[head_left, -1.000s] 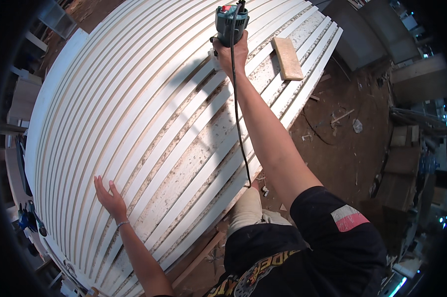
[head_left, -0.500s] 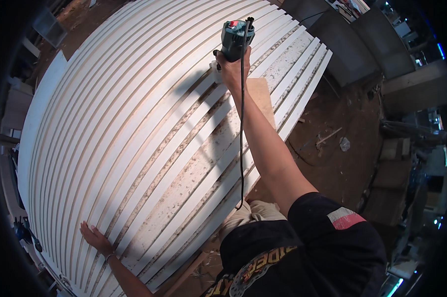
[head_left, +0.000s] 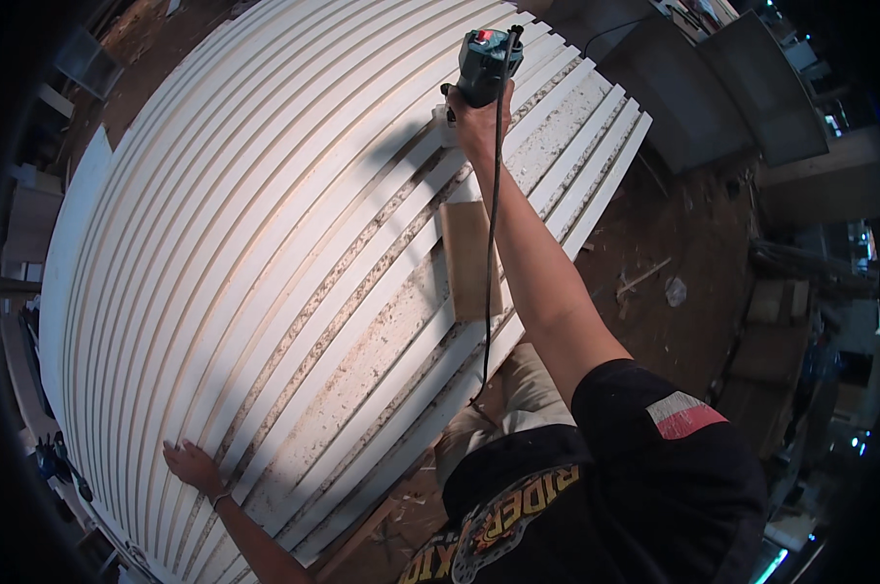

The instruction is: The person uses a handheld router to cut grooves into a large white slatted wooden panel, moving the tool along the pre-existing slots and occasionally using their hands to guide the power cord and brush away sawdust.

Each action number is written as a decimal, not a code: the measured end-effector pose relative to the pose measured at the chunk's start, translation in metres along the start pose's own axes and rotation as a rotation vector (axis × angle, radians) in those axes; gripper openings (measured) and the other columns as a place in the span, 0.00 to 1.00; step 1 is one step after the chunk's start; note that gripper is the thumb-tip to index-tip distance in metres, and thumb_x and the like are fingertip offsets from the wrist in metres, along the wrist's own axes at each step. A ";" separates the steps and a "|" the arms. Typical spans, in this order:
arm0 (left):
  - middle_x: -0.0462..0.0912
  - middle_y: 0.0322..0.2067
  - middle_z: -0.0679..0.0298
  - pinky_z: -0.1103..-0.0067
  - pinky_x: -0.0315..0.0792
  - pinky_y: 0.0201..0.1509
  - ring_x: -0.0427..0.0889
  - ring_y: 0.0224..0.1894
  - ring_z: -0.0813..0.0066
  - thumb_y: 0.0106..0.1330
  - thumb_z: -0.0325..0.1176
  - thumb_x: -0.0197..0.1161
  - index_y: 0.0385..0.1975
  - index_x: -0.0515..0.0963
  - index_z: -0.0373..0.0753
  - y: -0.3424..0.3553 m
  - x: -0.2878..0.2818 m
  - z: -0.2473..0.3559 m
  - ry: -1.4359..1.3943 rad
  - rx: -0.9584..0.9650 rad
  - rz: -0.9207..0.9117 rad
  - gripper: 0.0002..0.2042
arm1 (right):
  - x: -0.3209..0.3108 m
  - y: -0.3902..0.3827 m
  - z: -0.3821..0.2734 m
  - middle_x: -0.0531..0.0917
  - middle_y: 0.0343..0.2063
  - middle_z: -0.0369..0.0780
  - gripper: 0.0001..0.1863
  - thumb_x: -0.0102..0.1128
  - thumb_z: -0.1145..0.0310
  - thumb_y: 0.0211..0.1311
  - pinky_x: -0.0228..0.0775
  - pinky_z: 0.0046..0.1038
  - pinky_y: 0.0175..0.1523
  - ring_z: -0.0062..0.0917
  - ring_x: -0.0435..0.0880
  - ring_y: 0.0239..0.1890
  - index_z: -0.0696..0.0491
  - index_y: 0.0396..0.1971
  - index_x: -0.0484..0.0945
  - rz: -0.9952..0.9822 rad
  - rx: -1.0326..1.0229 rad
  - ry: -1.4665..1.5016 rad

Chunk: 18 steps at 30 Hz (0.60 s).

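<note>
A large white panel (head_left: 294, 195) lies before me, cut with many long parallel grooves; toward its right side some show rough, speckled brown bottoms. My right hand (head_left: 479, 125) is wrapped around a dark green corded trim router (head_left: 485, 76) near the far right part of the panel. The router's base is partly hidden by my hand, and its cutter cannot be seen. Its black cord (head_left: 493, 224) hangs along my forearm toward my body. My left hand (head_left: 195, 469) rests on the panel's near left part, fingers stretched out, holding nothing.
A brown wooden board (head_left: 469, 268) lies on the panel beside my right forearm. Large sheets (head_left: 654, 92) stand beyond the far right corner. On the brown floor (head_left: 644, 234) are a thin stick and a crumpled pale scrap. Blue tools (head_left: 55, 462) sit at the far left edge.
My right hand and the router have moved slightly farther away and to the right. The wooden board now shows nearer, left of my forearm. My left hand has barely shifted.
</note>
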<state>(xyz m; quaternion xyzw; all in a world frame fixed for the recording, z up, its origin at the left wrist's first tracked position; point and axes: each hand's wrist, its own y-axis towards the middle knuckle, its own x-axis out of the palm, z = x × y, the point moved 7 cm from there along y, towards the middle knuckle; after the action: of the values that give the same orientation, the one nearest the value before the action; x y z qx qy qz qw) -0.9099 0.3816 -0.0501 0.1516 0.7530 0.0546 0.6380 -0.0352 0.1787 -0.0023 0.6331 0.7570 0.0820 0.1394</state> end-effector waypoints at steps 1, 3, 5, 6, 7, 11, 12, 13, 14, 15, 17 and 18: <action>0.72 0.65 0.38 0.55 0.67 0.73 0.71 0.68 0.41 0.80 0.39 0.54 0.68 0.67 0.27 0.004 -0.012 0.040 -0.096 0.060 0.054 0.25 | -0.003 0.012 0.006 0.84 0.43 0.48 0.30 0.75 0.65 0.51 0.76 0.41 0.55 0.41 0.86 0.47 0.55 0.51 0.70 0.000 0.005 -0.003; 0.71 0.66 0.39 0.55 0.66 0.74 0.71 0.69 0.42 0.79 0.37 0.56 0.68 0.67 0.26 0.012 -0.041 0.116 -0.273 0.128 0.102 0.25 | -0.007 0.026 0.005 0.84 0.43 0.48 0.29 0.74 0.66 0.51 0.75 0.41 0.55 0.41 0.86 0.47 0.56 0.51 0.70 0.002 0.006 -0.027; 0.70 0.67 0.39 0.56 0.64 0.75 0.69 0.70 0.42 0.78 0.35 0.57 0.68 0.67 0.26 0.026 -0.071 0.194 -0.454 0.153 0.097 0.24 | -0.011 0.046 0.013 0.84 0.43 0.48 0.29 0.74 0.66 0.51 0.75 0.41 0.55 0.42 0.86 0.47 0.56 0.51 0.70 0.000 0.005 -0.028; 0.69 0.68 0.39 0.56 0.63 0.76 0.68 0.71 0.43 0.79 0.35 0.56 0.68 0.66 0.25 0.032 -0.086 0.231 -0.474 0.208 0.125 0.25 | -0.011 0.058 0.019 0.84 0.43 0.48 0.29 0.74 0.66 0.51 0.75 0.42 0.55 0.42 0.85 0.47 0.56 0.51 0.69 -0.002 0.004 -0.023; 0.69 0.68 0.40 0.57 0.61 0.76 0.67 0.72 0.43 0.79 0.35 0.56 0.68 0.66 0.25 0.037 -0.098 0.268 -0.494 0.263 0.152 0.25 | -0.013 0.070 0.023 0.84 0.42 0.47 0.29 0.74 0.66 0.51 0.74 0.41 0.55 0.41 0.85 0.46 0.56 0.51 0.70 0.013 -0.028 -0.035; 0.69 0.68 0.40 0.56 0.61 0.76 0.67 0.71 0.42 0.77 0.33 0.58 0.69 0.66 0.27 0.049 -0.118 0.416 -0.631 0.339 0.166 0.25 | -0.032 0.120 0.047 0.83 0.40 0.47 0.29 0.74 0.66 0.50 0.74 0.41 0.53 0.40 0.85 0.44 0.57 0.50 0.70 0.024 -0.073 -0.020; 0.68 0.69 0.41 0.56 0.60 0.77 0.66 0.73 0.42 0.76 0.33 0.59 0.71 0.64 0.29 0.051 -0.121 0.452 -0.682 0.348 0.141 0.27 | -0.035 0.135 0.060 0.83 0.39 0.47 0.29 0.74 0.67 0.50 0.75 0.41 0.52 0.40 0.85 0.43 0.57 0.50 0.69 -0.010 0.000 0.049; 0.68 0.69 0.41 0.56 0.60 0.77 0.65 0.73 0.42 0.76 0.33 0.60 0.71 0.64 0.29 0.051 -0.127 0.482 -0.691 0.369 0.130 0.28 | -0.038 0.140 0.062 0.83 0.39 0.46 0.28 0.74 0.67 0.51 0.75 0.41 0.52 0.39 0.85 0.43 0.56 0.50 0.69 0.004 0.013 0.018; 0.67 0.70 0.42 0.55 0.58 0.78 0.63 0.74 0.42 0.75 0.33 0.61 0.72 0.64 0.30 0.052 -0.128 0.507 -0.689 0.402 0.116 0.28 | -0.040 0.149 0.059 0.82 0.39 0.46 0.28 0.74 0.67 0.51 0.75 0.41 0.53 0.38 0.85 0.43 0.56 0.49 0.69 0.020 0.012 -0.009; 0.65 0.71 0.42 0.53 0.56 0.78 0.61 0.76 0.43 0.77 0.36 0.59 0.73 0.62 0.32 0.057 -0.126 0.528 -0.659 0.376 0.082 0.29 | -0.043 0.160 0.057 0.82 0.40 0.46 0.28 0.74 0.67 0.51 0.74 0.40 0.53 0.38 0.84 0.44 0.56 0.49 0.69 0.026 -0.002 -0.014; 0.62 0.73 0.42 0.52 0.53 0.79 0.57 0.78 0.44 0.79 0.40 0.56 0.75 0.60 0.34 0.068 -0.115 0.560 -0.608 0.298 0.035 0.30 | -0.048 0.177 0.053 0.82 0.40 0.46 0.29 0.75 0.67 0.51 0.74 0.40 0.53 0.38 0.84 0.44 0.56 0.50 0.69 0.037 -0.031 -0.021; 0.61 0.74 0.43 0.51 0.52 0.79 0.56 0.78 0.45 0.79 0.42 0.55 0.75 0.59 0.35 0.074 -0.104 0.570 -0.584 0.244 0.021 0.30 | -0.049 0.189 0.058 0.82 0.40 0.46 0.29 0.75 0.67 0.51 0.74 0.40 0.54 0.38 0.84 0.44 0.56 0.50 0.69 0.024 -0.028 -0.024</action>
<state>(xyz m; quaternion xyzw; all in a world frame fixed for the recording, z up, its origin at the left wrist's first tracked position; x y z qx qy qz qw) -0.3262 0.3575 -0.0340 0.2441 0.5375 -0.0757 0.8036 0.1676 0.1627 0.0046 0.6411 0.7464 0.0867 0.1563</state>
